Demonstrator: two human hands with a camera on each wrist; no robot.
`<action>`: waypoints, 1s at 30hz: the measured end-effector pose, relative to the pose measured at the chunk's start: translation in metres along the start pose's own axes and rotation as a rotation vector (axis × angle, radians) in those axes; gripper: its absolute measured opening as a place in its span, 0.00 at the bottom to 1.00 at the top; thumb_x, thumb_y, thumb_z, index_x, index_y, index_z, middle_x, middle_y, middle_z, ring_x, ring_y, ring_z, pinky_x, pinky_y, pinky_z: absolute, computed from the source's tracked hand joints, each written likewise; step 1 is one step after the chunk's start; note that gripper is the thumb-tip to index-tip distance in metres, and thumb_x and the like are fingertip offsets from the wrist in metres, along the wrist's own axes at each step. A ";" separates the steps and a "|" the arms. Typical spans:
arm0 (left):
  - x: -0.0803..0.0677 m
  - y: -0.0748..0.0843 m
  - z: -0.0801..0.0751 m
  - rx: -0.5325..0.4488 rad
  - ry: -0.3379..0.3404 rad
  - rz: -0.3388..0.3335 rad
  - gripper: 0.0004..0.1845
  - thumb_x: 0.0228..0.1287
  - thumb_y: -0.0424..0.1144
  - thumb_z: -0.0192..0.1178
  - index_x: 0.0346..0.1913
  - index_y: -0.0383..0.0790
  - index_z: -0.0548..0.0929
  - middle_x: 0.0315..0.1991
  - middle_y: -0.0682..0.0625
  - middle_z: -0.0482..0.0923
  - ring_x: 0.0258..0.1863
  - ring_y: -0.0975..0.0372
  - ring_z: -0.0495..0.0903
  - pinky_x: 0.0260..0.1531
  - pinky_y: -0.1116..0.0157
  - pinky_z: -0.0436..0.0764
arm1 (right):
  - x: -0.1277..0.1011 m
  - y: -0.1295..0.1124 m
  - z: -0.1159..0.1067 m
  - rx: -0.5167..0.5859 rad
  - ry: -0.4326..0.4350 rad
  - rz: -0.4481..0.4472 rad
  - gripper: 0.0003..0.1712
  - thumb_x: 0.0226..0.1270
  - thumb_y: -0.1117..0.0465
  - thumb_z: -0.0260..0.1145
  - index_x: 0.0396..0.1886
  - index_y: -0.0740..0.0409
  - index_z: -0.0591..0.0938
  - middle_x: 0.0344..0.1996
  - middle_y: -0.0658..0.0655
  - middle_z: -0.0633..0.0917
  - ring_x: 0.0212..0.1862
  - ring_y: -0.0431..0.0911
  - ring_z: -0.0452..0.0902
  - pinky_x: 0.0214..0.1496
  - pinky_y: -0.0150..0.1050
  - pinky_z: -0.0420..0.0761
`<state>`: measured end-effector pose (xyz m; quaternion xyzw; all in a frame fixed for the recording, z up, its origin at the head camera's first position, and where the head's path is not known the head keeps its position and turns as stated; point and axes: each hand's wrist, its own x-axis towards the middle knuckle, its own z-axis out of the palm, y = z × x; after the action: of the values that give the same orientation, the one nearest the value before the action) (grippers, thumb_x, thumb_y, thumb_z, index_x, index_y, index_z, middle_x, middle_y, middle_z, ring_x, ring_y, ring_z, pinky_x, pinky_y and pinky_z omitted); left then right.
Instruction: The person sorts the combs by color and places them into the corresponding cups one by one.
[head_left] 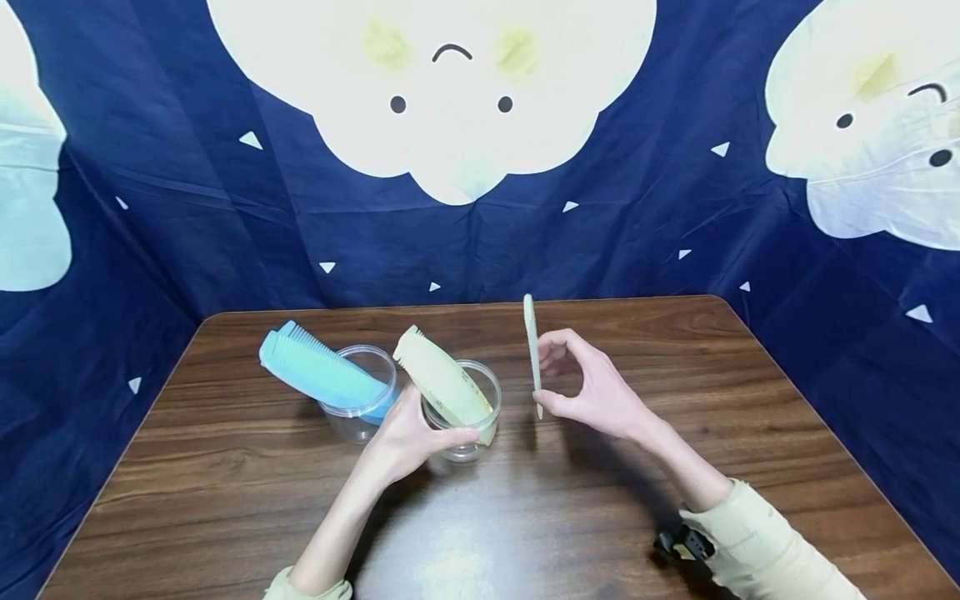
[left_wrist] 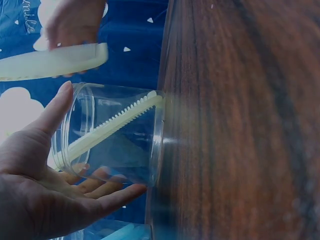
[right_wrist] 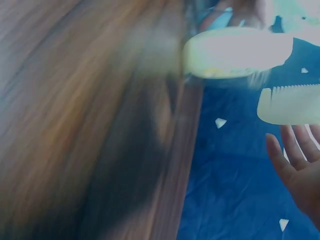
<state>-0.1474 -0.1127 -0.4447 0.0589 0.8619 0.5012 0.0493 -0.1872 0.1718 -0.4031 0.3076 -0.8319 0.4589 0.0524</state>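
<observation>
My left hand (head_left: 438,429) holds a clear plastic cup (head_left: 472,392) on the wooden table (head_left: 570,517). In the left wrist view the thumb lies on the clear cup's (left_wrist: 115,145) rim and the fingers (left_wrist: 112,192) reach under its side. A cream comb (head_left: 442,383) leans inside it, teeth visible (left_wrist: 112,125). My right hand (head_left: 551,375) pinches a second cream comb (head_left: 532,350) upright, just right of the cup and clear of it. The right wrist view is blurred but shows that comb (right_wrist: 292,104) above my fingers (right_wrist: 295,160).
A second clear cup (head_left: 358,408) stands to the left, touching or nearly touching the first, with blue combs (head_left: 318,371) leaning out of it. A dark blue cloth with cloud faces (head_left: 450,233) hangs close behind and beside the table.
</observation>
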 end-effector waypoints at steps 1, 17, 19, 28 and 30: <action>0.000 0.000 -0.001 -0.003 0.001 0.001 0.39 0.44 0.53 0.83 0.60 0.50 0.77 0.55 0.51 0.82 0.62 0.57 0.78 0.66 0.53 0.73 | 0.003 -0.003 0.002 0.027 0.019 -0.006 0.30 0.55 0.66 0.77 0.57 0.50 0.76 0.43 0.50 0.84 0.47 0.47 0.84 0.55 0.39 0.84; -0.001 -0.002 0.000 -0.044 -0.004 0.046 0.37 0.44 0.51 0.84 0.59 0.53 0.79 0.52 0.56 0.84 0.56 0.62 0.80 0.64 0.56 0.75 | 0.032 -0.034 0.046 0.188 0.132 -0.055 0.31 0.54 0.68 0.77 0.57 0.55 0.76 0.44 0.53 0.83 0.48 0.50 0.82 0.57 0.39 0.84; -0.001 -0.002 0.001 -0.036 -0.006 0.046 0.37 0.44 0.51 0.84 0.59 0.54 0.79 0.52 0.57 0.84 0.56 0.63 0.80 0.63 0.57 0.76 | 0.032 -0.034 0.050 0.171 0.137 -0.052 0.31 0.54 0.67 0.78 0.57 0.54 0.76 0.44 0.53 0.84 0.49 0.49 0.83 0.58 0.39 0.83; -0.002 -0.001 0.000 -0.048 -0.012 0.063 0.34 0.44 0.51 0.84 0.57 0.55 0.80 0.50 0.58 0.85 0.54 0.64 0.80 0.61 0.58 0.76 | 0.030 -0.028 0.064 0.042 0.150 -0.038 0.30 0.54 0.60 0.79 0.57 0.49 0.77 0.47 0.48 0.84 0.54 0.44 0.82 0.63 0.45 0.81; -0.002 -0.001 0.000 -0.055 -0.013 0.069 0.34 0.44 0.50 0.84 0.57 0.56 0.80 0.50 0.58 0.85 0.54 0.64 0.81 0.61 0.58 0.76 | 0.030 -0.026 0.067 0.024 0.146 -0.035 0.30 0.54 0.59 0.80 0.57 0.48 0.78 0.48 0.47 0.84 0.55 0.43 0.82 0.64 0.45 0.80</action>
<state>-0.1458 -0.1136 -0.4457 0.0905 0.8451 0.5255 0.0391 -0.1841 0.0941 -0.4116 0.2885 -0.8147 0.4892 0.1172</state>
